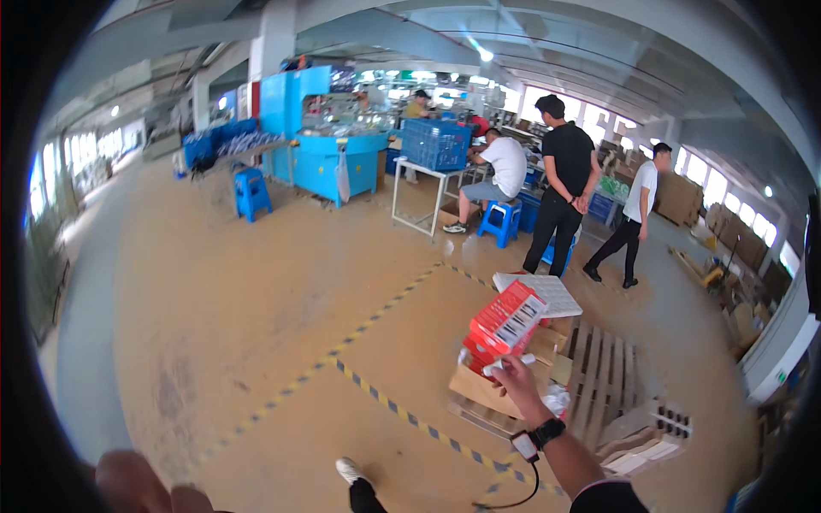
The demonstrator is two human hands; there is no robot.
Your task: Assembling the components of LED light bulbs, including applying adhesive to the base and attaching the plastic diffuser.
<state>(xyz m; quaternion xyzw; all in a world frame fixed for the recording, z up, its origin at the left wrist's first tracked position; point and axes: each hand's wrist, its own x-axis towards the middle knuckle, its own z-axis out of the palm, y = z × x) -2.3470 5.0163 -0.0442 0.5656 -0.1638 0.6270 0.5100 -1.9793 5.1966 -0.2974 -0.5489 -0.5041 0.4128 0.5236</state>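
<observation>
Watching remotely, I see the right hand point(518, 381) pinching a small white object point(493, 369) between thumb and fingers, near a stack of red-and-white rectangular boxes point(508, 320) rising above a brown cardboard carton point(481, 390) on a slatted wooden pallet point(588, 368). The left hand point(130, 484) blurs at the lower left edge; I cannot tell whether its fingers grip anything.

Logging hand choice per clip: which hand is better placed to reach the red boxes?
Probably the right hand: it is near the red boxes, though seemingly holding a small white object. The left hand is at the picture's lower left, well away.
</observation>
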